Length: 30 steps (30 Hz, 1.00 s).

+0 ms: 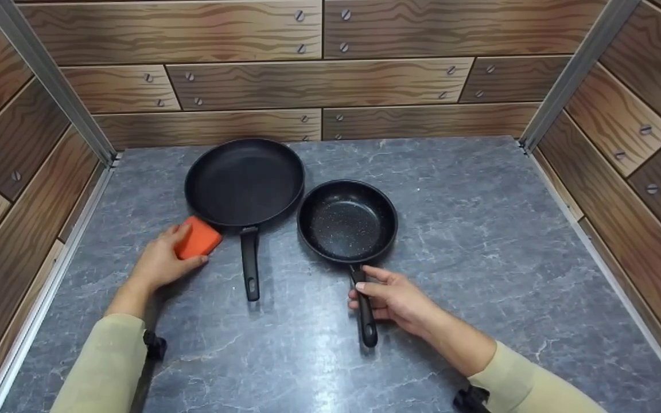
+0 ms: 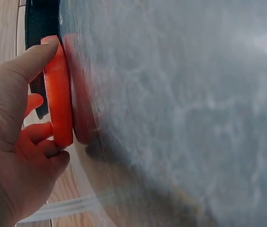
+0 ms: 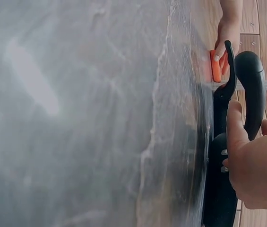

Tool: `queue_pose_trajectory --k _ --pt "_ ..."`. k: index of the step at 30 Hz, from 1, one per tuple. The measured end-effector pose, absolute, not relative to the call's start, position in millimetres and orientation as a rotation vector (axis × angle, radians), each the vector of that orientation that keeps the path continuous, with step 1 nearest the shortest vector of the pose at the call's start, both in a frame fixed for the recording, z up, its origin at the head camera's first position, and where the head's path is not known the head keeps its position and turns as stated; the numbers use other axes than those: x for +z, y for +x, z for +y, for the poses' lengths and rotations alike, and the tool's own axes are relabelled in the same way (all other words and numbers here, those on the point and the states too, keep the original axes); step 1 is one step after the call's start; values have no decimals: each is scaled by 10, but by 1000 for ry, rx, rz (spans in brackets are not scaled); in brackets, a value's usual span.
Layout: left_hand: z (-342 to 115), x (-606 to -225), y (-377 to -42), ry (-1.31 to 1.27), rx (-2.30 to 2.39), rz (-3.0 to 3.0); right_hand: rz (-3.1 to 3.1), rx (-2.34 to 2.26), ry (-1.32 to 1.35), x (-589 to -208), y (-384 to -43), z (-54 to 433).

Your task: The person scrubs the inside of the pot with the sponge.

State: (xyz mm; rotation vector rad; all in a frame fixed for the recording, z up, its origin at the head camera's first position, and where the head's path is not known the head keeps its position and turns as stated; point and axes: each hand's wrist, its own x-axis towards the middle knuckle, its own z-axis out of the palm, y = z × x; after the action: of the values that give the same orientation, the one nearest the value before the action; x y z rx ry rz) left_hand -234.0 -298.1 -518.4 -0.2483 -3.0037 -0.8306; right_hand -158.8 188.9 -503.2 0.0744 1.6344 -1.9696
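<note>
My left hand (image 1: 163, 258) pinches an orange sponge (image 1: 199, 238) between thumb and fingers, just beside the lower left rim of a large black frying pan (image 1: 244, 183). The left wrist view shows the sponge (image 2: 59, 94) lying flat on the table, thumb on one end and fingertips at the other. A smaller, speckled black frying pan (image 1: 348, 226) sits to the right of the large one. My right hand (image 1: 404, 301) grips its handle (image 1: 368, 321), thumb on top and fingers around the side. The large pan's handle (image 1: 250, 269) points toward me, untouched.
A grey marbled tabletop (image 1: 479, 229) lies under both pans. Wood-patterned panels (image 1: 319, 83) rise at the back and both sides, with metal corner posts (image 1: 580, 71). Each sleeve carries a black wrist device (image 1: 154, 345).
</note>
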Motion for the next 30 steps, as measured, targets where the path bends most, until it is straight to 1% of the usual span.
queue_pose_trajectory --k 12,21,26,30 --pt "-2996 -5162 -2319 -267 -792 -3030 1593 -1989 100 -5053 -1597 1856" --pt "-3024 -5083 -2257 -199 -760 -3053 1569 -2003 87 -5059 -1606 1857" --pt "-3083 -4961 -2199 -179 -729 -2976 1577 -1992 86 -5061 -1601 1853" --pt "-3073 -4755 -2171 -180 -739 -2897 1578 -1994 89 -5059 -1607 1851"
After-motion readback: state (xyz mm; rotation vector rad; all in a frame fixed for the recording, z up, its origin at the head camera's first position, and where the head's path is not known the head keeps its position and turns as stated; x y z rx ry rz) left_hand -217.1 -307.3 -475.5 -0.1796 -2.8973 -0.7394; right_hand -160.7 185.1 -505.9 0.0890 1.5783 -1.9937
